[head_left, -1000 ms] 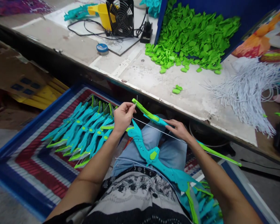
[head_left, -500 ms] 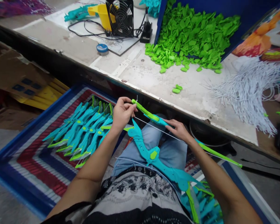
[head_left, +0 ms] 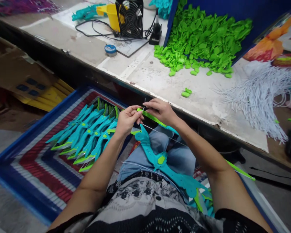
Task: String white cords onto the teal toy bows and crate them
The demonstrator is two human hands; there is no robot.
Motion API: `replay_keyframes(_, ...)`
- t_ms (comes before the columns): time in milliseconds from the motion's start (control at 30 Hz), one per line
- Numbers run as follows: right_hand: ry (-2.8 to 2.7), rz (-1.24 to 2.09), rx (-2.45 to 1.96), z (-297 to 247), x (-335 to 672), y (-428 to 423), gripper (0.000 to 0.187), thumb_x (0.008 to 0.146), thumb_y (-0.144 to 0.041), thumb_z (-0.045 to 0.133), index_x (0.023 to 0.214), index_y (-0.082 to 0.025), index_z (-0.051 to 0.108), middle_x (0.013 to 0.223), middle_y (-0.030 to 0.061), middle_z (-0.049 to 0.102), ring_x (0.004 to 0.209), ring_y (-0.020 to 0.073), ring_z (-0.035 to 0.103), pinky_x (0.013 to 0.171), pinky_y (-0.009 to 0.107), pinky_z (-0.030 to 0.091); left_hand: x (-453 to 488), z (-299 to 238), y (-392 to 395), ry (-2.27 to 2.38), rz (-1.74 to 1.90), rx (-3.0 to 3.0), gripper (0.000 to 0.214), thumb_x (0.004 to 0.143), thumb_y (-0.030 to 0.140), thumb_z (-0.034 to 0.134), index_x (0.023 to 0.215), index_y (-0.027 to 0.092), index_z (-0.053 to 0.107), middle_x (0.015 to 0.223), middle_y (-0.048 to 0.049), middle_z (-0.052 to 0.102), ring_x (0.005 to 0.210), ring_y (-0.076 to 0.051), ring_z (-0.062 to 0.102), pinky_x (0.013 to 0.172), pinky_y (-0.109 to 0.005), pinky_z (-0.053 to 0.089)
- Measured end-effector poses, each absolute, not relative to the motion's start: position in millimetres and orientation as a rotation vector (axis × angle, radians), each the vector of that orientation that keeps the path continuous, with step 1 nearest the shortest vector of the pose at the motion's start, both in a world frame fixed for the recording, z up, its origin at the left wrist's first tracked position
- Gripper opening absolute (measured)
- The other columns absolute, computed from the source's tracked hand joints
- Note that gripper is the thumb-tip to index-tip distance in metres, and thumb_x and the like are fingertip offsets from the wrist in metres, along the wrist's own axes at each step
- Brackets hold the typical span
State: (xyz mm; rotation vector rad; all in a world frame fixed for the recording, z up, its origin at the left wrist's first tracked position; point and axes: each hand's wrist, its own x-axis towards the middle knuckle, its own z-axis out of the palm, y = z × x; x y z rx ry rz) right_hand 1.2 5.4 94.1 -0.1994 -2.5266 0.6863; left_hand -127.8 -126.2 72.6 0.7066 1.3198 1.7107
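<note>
**Both hands pinched at the green tip of the bow**

Nearest: a teal plastic toy bow with a lime-green centre button (head_left: 161, 160) lies across the lap, below both hands; its long axis runs from upper left to lower right, w/ a thin white string (head_left: 138, 167) curving beside it.

Above that, the bow being worked, a slim lime-green-and-teal plastic toy bow (head_left: 152, 118); long axis runs from the tip between the hands down-right under the right forearm to a far green tip (head_left: 242, 172); a taut thin white bowstring (head_left: 160, 133) runs just below the limb, same direction.

Left hand (head_left: 126, 121): closed, fingers pinching at the near tip from the left; a short string end sticks up just above it. Right hand (head_left: 161, 111): closed on the green limb just right of the tip, fingertips almost touching the left's; both about equally near the tip, so the tip sits between them.

Left of the left hand: fanned stack of teal-and-green toy bows (head_left: 87, 136) on a striped blue-red woven mat (head_left: 38, 161).

Beyond the hands: worn grey workbench (head_left: 147, 74); two loose green bits (head_left: 186, 93) closest; further, heap of bright green plastic pieces (head_left: 203, 42); bundle of white cords (head_left: 259, 97) far right; black fan (head_left: 129, 17) far back.
</note>
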Motion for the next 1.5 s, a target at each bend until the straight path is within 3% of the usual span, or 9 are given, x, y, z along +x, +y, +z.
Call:
replay_keyframes(133, -2.617, 0.680, -0.029, 105, -20, 14, 0.019, 0.091, -0.025, 0.049, 0.082, -0.017, 0.064, 0.082, 0.0042, 0.063, 0.078, 0.0134, 0.058, 0.071, 0.026, 0.046, -129, 70, -129, 1.297, 1.715, 0.687, 0.033, 0.070, 0.034, 0.074, 0.093, 0.013, 0.062, 0.057, 0.0008, 0.063, 0.039, -0.006, 0.047, 0.047, -0.022, 0.049)
replay_keyframes(367, -2.646, 0.671, -0.085, 101, -25, -9, 0.010, 0.087, -0.019, 0.047, 0.079, -0.019, 0.053, 0.075, 0.0027, 0.055, 0.069, 0.0132, 0.050, 0.064, 0.026, 0.042, -131, 59, -130, 1.412, 1.617, 0.731, 0.028, 0.072, 0.034, 0.069, 0.090, 0.016, 0.058, 0.058, 0.0023, 0.060, 0.047, -0.011, 0.055, 0.048, -0.022, 0.045)
replay_keyframes(533, -2.361, 0.795, -0.613, 83, -43, 28, 0.006, 0.080, -0.019, 0.054, 0.074, -0.018, 0.053, 0.068, -0.0005, 0.054, 0.060, 0.0100, 0.050, 0.059, 0.023, 0.044, -117, 46, -134, 1.886, 1.816, 0.979, 0.007, 0.081, 0.020, 0.056, 0.087, 0.019, 0.060, 0.095, -0.0057, 0.065, 0.088, -0.016, 0.061, 0.077, -0.028, 0.048)
replay_keyframes(667, -1.856, 0.860, -0.913, 94, -57, 58, 0.005, 0.083, -0.018, 0.048, 0.079, -0.016, 0.049, 0.066, -0.0002, 0.052, 0.056, 0.0089, 0.052, 0.050, 0.022, 0.045, -112, 44, -130, 1.801, 1.844, 1.134, 0.015, 0.081, 0.016, 0.051, 0.083, 0.019, 0.066, 0.088, -0.0059, 0.064, 0.091, -0.018, 0.058, 0.089, -0.033, 0.043)
replay_keyframes(767, -1.906, 0.858, -0.617, 97, -55, 24, 0.007, 0.085, -0.021, 0.051, 0.081, -0.015, 0.053, 0.078, 0.0034, 0.057, 0.077, 0.0130, 0.059, 0.072, 0.030, 0.052, -126, 47, -120, 1.590, 1.791, 0.897, 0.020, 0.081, 0.028, 0.054, 0.073, 0.017, 0.068, 0.083, -0.0064, 0.065, 0.087, -0.019, 0.059, 0.085, -0.032, 0.044)
replay_keyframes(900, -2.122, 0.963, -0.308, 66, -46, -42, 0.004, 0.085, -0.020, 0.056, 0.081, -0.018, 0.057, 0.097, 0.0057, 0.055, 0.110, 0.0202, 0.053, 0.098, 0.040, 0.044, -156, 55, -115, 1.400, 1.715, 0.538, 0.023, 0.076, 0.036, 0.061, 0.076, 0.014, 0.067, 0.080, -0.0058, 0.067, 0.074, -0.016, 0.060, 0.072, -0.029, 0.047)
replay_keyframes(1067, -2.004, 1.116, -0.498, 38, -54, -57, 0.007, 0.085, -0.024, 0.056, 0.082, -0.018, 0.059, 0.097, 0.0052, 0.051, 0.097, 0.0162, 0.056, 0.087, 0.033, 0.048, -173, 65, -130, 1.926, 1.686, 0.918, 0.007, 0.071, 0.023, 0.064, 0.072, 0.016, 0.066, 0.075, -0.0026, 0.066, 0.070, -0.013, 0.057, 0.067, -0.025, 0.045)
replay_keyframes(1267, -1.846, 1.093, -0.640, 52, -69, -58, 0.013, 0.085, -0.026, 0.056, 0.076, -0.018, 0.060, 0.087, 0.0030, 0.051, 0.084, 0.0122, 0.054, 0.072, 0.025, 0.049, -166, 71, -136, 1.488, 1.783, 0.513, 0.024, 0.065, 0.034, 0.071, 0.077, 0.013, 0.065, 0.064, -0.0023, 0.064, 0.049, -0.012, 0.057, 0.038, -0.020, 0.036)
replay_keyframes(1500, -1.832, 1.067, -0.485, 47, -69, -62, 0.015, 0.089, -0.024, 0.053, 0.090, -0.021, 0.068, 0.086, 0.0020, 0.055, 0.082, 0.0110, 0.056, 0.072, 0.024, 0.049, -172, 72, -137, 1.355, 1.658, 0.458, 0.028, 0.058, 0.031, 0.078, 0.074, 0.010, 0.068, 0.062, -0.0040, 0.065, 0.055, -0.014, 0.063, 0.048, -0.021, 0.048)
